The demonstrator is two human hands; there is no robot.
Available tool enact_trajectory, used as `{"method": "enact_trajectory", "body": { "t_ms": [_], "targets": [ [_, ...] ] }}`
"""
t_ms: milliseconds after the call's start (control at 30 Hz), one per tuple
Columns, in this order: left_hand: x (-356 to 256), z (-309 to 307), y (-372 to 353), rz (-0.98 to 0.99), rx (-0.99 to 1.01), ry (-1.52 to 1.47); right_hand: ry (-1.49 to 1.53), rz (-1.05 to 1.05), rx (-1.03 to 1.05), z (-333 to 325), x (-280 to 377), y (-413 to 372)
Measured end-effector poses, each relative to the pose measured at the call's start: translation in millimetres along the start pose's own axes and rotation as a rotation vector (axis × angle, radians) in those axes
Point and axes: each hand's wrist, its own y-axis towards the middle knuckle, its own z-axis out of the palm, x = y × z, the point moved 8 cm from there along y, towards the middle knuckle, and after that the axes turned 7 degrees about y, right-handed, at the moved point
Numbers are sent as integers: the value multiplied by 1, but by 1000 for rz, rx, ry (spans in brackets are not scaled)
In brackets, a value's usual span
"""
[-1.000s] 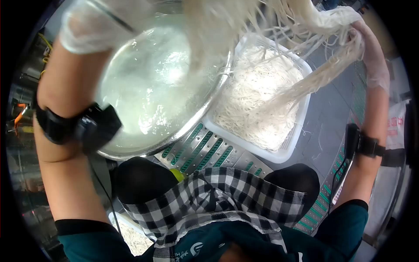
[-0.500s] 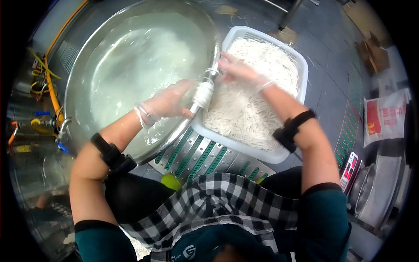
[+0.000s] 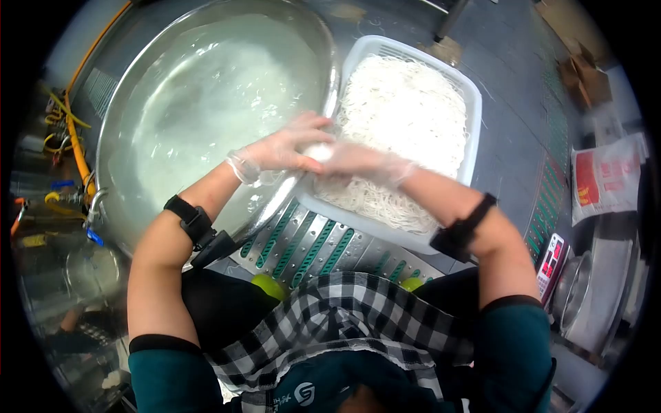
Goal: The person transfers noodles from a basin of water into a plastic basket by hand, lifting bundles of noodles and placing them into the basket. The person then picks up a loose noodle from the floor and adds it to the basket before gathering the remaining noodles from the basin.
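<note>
A white bundle of noodles (image 3: 319, 151) sits at the rim of a large metal basin (image 3: 274, 206) of cloudy water. My gloved left hand (image 3: 281, 147) has its thumb and fingers around the bundle from the basin side. From the other side my gloved right hand (image 3: 354, 160) meets the bundle; motion smears its fingers, and what they grip is hidden. Below and beside the right hand, a white plastic basket (image 3: 476, 131) holds a thick heap of loose white noodles (image 3: 406, 103).
A slotted metal drain grate (image 3: 320, 248) lies between my knees and the containers. Orange piping and valves (image 3: 77, 151) run along the left. At right are a white and red sack (image 3: 606, 180), a scale with a red display (image 3: 552, 265) and a cardboard box (image 3: 585, 81).
My right hand has come down and left from above the basket to the bundle. My left hand has shifted slightly right and closed around the bundle.
</note>
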Motion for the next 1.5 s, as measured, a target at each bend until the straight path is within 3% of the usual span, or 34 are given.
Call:
{"method": "enact_trajectory", "body": {
  "t_ms": [33,67,100,133,167,200,267,367,433,467,500,633,700,800,900,1000,1100,1167,1233,1300,1367,1467,1500],
  "targets": [
    [-2,5,-2,-69,89,-133,-107,-43,-218,-17,32,-16],
    [-20,-10,-2,-120,-18,-429,-128,-90,-254,-15,81,-43],
    [-17,-14,-2,-132,-26,-427,-94,-277,-276,-24,111,-54],
    [2,-15,0,-294,-13,-445,-97,-306,-287,-35,138,-68],
    [16,-14,-3,-455,2,-464,-107,-501,-195,-31,175,-89],
    [23,-19,-5,-479,-162,-522,-235,-612,-271,-43,203,-108],
    [55,-15,-9,-469,-137,-363,-367,-722,-348,-47,242,-134],
    [90,4,-27,-379,-90,-132,-665,-1335,97,9,298,-192],
    [93,18,-30,-297,-73,-56,-1398,-1222,-553,9,310,-217],
    [96,39,-38,-393,82,-12,-860,-1032,64,-25,320,-211],
    [105,58,-45,-488,238,29,-657,-1062,34,-22,320,-216],
    [141,81,-49,-433,91,-158,-433,-1068,-215,-37,300,-229],
    [121,51,-52,-549,172,-305,-391,-1079,-249,-44,293,-237],
    [33,-41,-34,-565,131,-236,-343,-1120,-296,-57,291,-253],
    [-74,-111,-3,-372,91,-136,-361,-1196,-317,-70,287,-269],
    [-145,-143,30,-75,107,-99,-355,-992,-656,-111,277,-261],
    [-160,-143,64,70,-17,-30,-337,-758,-991,-156,253,-255],
    [-145,-137,71,81,-63,1,-815,-157,-745,-181,220,-199],
    [-111,-126,65,18,-90,21,-941,-71,-761,-165,187,-159],
    [-57,-103,38,-327,180,159,-505,-360,-325,-143,137,-114],
    [38,-52,14,-318,214,120,-533,-153,-356,-91,104,-77],
    [75,9,-2,-432,224,177,-206,-162,-306,-55,58,-27],
    [76,23,7,-294,94,170,-63,-189,-260,-44,49,-14]
  ]
}}
